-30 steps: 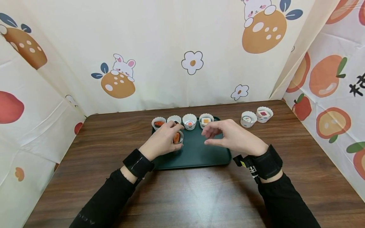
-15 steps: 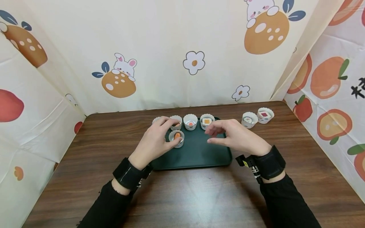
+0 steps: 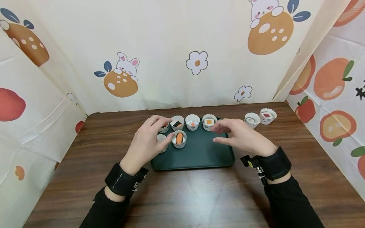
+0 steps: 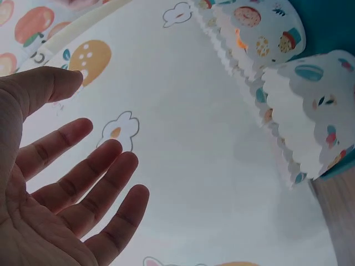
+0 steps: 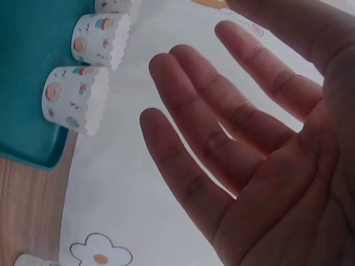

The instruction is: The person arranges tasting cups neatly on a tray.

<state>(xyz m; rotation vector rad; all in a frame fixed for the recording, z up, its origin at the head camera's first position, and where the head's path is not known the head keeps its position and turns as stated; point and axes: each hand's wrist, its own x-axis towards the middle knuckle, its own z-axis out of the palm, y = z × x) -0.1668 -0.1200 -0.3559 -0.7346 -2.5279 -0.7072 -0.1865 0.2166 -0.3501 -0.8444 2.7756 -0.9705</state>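
Note:
My left hand [image 3: 145, 139] hovers over the left end of a dark green tray [image 3: 199, 155], thumb and fingers spread apart. Just beyond its thumb stands a white paper cup [image 3: 179, 144] holding an orange-topped sushi piece [image 3: 179, 138]. Another cup [image 3: 163, 148] is half hidden by that hand. Along the tray's back edge runs a row of similar cups, including one with a dark-wrapped piece [image 3: 177, 123] and one with a yellow-centred piece [image 3: 209, 121]. My right hand [image 3: 242, 136] is held above the tray's right side, fingers loosely bent, palm bare in the right wrist view.
Two more filled paper cups, a nearer one [image 3: 252, 124] and a farther one [image 3: 268, 120], stand on the brown wooden table [image 3: 194, 196] right of the tray. Behind the table hangs a printed cream curtain [image 3: 162, 63].
My left hand has drawn back leftward from the cup with the orange-topped piece, uncovering it and the cups behind. The right hand stays nearly in place, and the head view shifts slightly.

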